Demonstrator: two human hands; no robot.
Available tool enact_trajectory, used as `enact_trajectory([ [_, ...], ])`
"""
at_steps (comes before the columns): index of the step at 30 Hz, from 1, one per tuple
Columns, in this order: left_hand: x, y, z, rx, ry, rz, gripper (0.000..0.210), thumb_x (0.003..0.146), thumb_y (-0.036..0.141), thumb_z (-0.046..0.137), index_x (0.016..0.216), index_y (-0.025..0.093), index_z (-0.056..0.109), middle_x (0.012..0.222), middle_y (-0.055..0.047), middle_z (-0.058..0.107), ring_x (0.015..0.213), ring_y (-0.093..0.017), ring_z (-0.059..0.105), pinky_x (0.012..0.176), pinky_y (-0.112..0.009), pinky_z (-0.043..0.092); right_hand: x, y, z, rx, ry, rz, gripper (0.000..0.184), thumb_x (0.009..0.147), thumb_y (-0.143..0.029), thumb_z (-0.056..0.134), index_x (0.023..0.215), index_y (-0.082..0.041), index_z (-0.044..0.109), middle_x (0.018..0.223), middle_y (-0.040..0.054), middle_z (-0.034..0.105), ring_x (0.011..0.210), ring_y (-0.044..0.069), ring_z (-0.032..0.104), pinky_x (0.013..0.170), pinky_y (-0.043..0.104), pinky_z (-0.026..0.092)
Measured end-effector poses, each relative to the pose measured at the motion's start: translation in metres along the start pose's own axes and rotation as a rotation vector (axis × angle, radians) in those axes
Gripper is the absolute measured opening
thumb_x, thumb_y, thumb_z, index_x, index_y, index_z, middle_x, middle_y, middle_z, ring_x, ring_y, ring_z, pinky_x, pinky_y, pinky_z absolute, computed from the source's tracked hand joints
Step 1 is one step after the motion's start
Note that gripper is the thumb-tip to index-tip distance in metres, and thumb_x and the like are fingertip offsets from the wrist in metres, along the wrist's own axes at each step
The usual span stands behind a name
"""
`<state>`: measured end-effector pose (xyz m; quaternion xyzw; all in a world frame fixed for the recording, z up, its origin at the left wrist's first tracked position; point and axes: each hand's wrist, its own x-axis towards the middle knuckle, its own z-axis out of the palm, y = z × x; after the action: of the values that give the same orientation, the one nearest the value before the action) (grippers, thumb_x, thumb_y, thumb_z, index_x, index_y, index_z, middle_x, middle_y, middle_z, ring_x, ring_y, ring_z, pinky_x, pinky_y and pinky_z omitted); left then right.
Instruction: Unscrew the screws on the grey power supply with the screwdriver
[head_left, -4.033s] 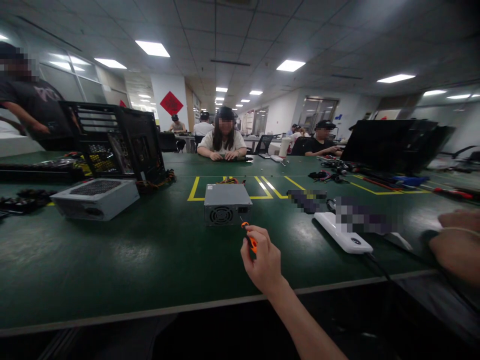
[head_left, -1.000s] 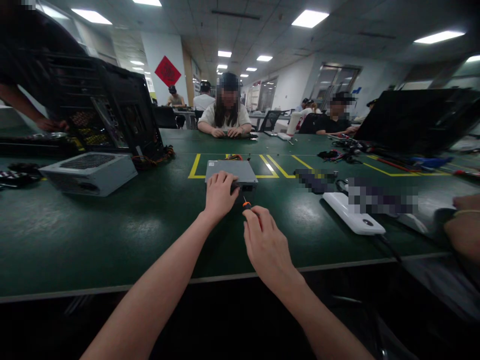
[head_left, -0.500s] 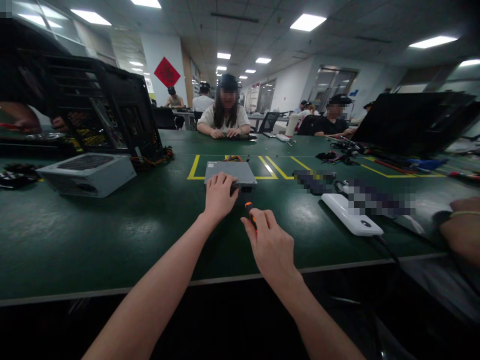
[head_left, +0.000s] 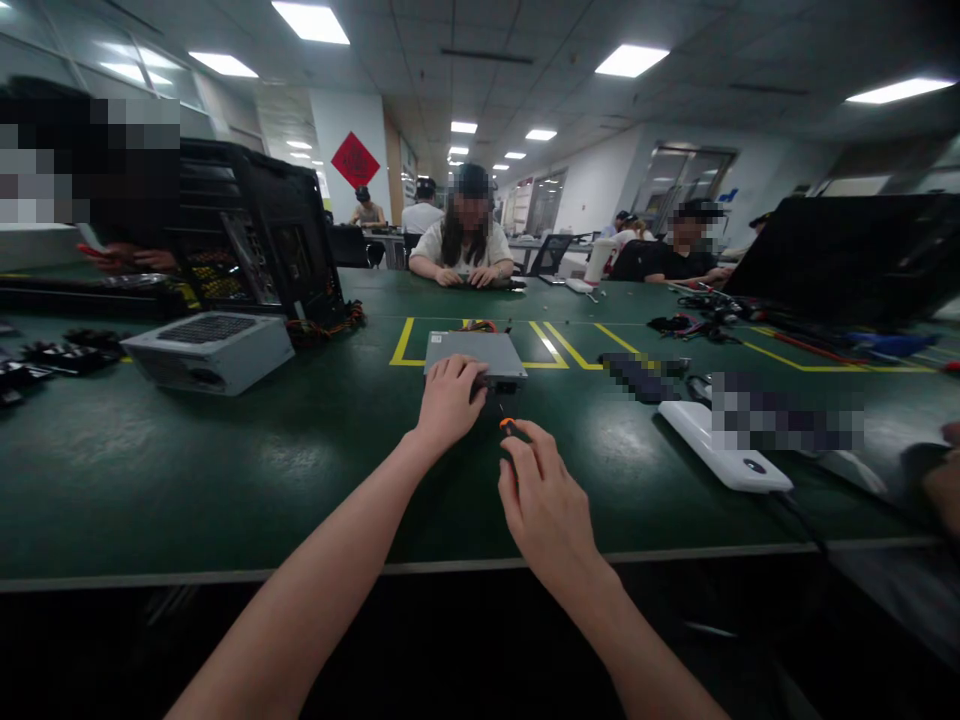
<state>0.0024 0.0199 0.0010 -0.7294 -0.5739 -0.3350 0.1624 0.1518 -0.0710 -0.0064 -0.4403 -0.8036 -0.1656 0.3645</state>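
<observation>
A grey metal power supply unit (head_left: 476,346) lies on the green table straight ahead, its socket side facing me and coloured wires at its far side. My left hand (head_left: 451,398) grips its near left part, fingers over the top and thumb at the front face. In my right hand (head_left: 546,490), closed around the handle, is a screwdriver (head_left: 509,428) with an orange and black handle. Its thin shaft points at the unit's front face below the socket; whether the tip touches is too small to tell.
To the left are a second power supply unit (head_left: 214,352) and a black computer case (head_left: 262,235). A white power bank (head_left: 720,447) with a cable lies right. Yellow tape (head_left: 405,342) marks the table (head_left: 315,460). One person sits opposite; others work on both sides.
My view has swung slightly left, so things appear farther right. My right hand's fingers have shifted on the screwdriver handle, which sits a little lower from the unit. My left hand keeps its hold.
</observation>
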Motion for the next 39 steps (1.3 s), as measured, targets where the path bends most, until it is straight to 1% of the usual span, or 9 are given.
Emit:
enact_trajectory([
  [3,-0.007,-0.021,-0.019,0.089,-0.008,-0.006,0.040,0.083,0.030,0.045,0.123,0.022,0.045,0.130,-0.007,0.042,0.123,-0.022,0.034,0.104,-0.039,0.022,-0.005,0.001,0.006,0.007,0.038,-0.035,0.017,0.085,-0.015,0.042,0.098,-0.015,0.052,0.109,0.0112,0.057,0.082,0.017,0.061,0.067,0.028,0.051],
  [6,-0.029,-0.072,-0.044,0.193,-0.086,-0.219,0.055,0.085,0.039,0.039,0.135,0.021,0.029,0.141,-0.010,0.029,0.129,-0.027,0.027,0.103,-0.047,0.024,-0.007,0.006,0.011,0.037,0.094,-0.031,0.013,0.084,-0.015,0.044,0.093,-0.016,0.054,0.106,0.0104,0.058,0.074,0.015,0.061,0.062,0.026,0.050],
  [9,-0.068,-0.136,-0.065,0.273,-0.309,-0.517,0.063,0.084,0.050,0.031,0.138,0.018,0.025,0.144,-0.015,0.023,0.130,-0.034,0.023,0.098,-0.055,0.026,-0.009,0.009,0.016,0.054,0.124,-0.038,0.012,0.083,-0.014,0.046,0.090,-0.016,0.055,0.106,0.0106,0.059,0.069,0.013,0.061,0.058,0.025,0.049],
  [12,-0.106,-0.179,-0.077,0.289,-0.619,-0.559,0.061,0.084,0.053,0.027,0.137,0.024,0.029,0.145,-0.012,0.022,0.132,-0.035,0.017,0.099,-0.061,0.018,-0.010,0.009,0.017,0.061,0.138,-0.035,0.012,0.083,-0.015,0.046,0.089,-0.016,0.056,0.106,0.0108,0.059,0.069,0.012,0.061,0.058,0.024,0.049],
  [18,-0.127,-0.185,-0.092,0.377,-0.469,-0.684,0.068,0.080,0.063,0.024,0.137,0.025,0.028,0.144,-0.018,0.021,0.130,-0.043,0.015,0.091,-0.070,0.014,-0.013,0.010,0.016,0.124,0.090,-0.004,0.017,0.081,-0.013,0.044,0.094,-0.016,0.054,0.110,0.0122,0.056,0.079,0.016,0.061,0.065,0.029,0.052],
  [21,-0.128,-0.185,-0.101,0.376,-0.552,-0.721,0.067,0.082,0.063,0.017,0.137,0.026,0.028,0.144,-0.015,0.023,0.130,-0.040,0.021,0.093,-0.067,0.018,-0.014,0.012,0.014,0.157,0.082,0.003,0.020,0.082,-0.012,0.042,0.101,-0.014,0.050,0.110,0.0138,0.055,0.088,0.018,0.060,0.067,0.030,0.053],
  [25,-0.134,-0.190,-0.113,0.521,-0.444,-0.722,0.061,0.083,0.058,0.023,0.131,0.022,0.035,0.135,-0.011,0.041,0.120,-0.036,0.038,0.091,-0.058,0.031,-0.014,0.015,0.012,0.118,0.094,0.016,0.018,0.085,-0.017,0.044,0.102,-0.014,0.048,0.104,0.0129,0.058,0.084,0.018,0.061,0.065,0.029,0.054],
  [31,-0.111,-0.135,-0.108,0.457,-0.205,-0.370,0.045,0.085,0.039,0.033,0.123,0.017,0.044,0.127,-0.008,0.047,0.115,-0.027,0.043,0.096,-0.042,0.034,-0.011,0.015,0.010,0.205,0.073,0.054,0.019,0.084,-0.019,0.044,0.102,-0.014,0.048,0.107,0.0136,0.053,0.091,0.019,0.058,0.070,0.032,0.053],
  [39,-0.017,-0.001,-0.034,0.124,-0.104,0.118,0.037,0.082,0.024,0.046,0.119,0.019,0.048,0.122,-0.008,0.049,0.113,-0.023,0.042,0.099,-0.038,0.031,0.000,0.010,0.000,-0.037,0.076,0.034,0.015,0.088,-0.025,0.043,0.097,-0.017,0.052,0.089,0.0069,0.060,0.066,0.014,0.058,0.057,0.025,0.047],
])
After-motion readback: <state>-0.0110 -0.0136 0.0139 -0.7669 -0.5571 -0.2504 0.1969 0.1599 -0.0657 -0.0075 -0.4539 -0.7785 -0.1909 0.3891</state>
